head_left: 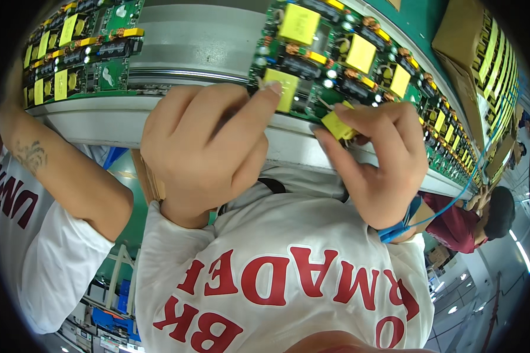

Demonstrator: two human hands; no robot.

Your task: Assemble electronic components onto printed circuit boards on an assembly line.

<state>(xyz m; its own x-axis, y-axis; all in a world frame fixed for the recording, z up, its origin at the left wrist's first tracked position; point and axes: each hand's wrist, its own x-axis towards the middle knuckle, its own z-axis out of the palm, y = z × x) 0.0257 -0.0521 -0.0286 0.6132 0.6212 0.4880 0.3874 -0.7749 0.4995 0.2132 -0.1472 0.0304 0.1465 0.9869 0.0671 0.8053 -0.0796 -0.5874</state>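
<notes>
My right hand [388, 156] pinches a yellow-wrapped transformer [337, 126] between thumb and fingers, tilted at the near edge of a green circuit board [305, 105]. A thin pale lead sticks up from it. My left hand [203, 144] is curled, its index fingertip touching the upper left part of another yellow transformer [287, 97] on that board. A pale wire end shows beside that fingertip. Whether the curled fingers grip anything is hidden. Farther up the board stand more yellow transformers [300, 25], black capacitors and copper coils.
Boards lie along a metal-edged conveyor [188, 47], with another group of boards [79, 53] at the left. A co-worker's tattooed arm [65, 165] reaches in there. A cardboard box [462, 35] with rows of yellow parts stands far right, near a blue cord [447, 206] from my right wrist.
</notes>
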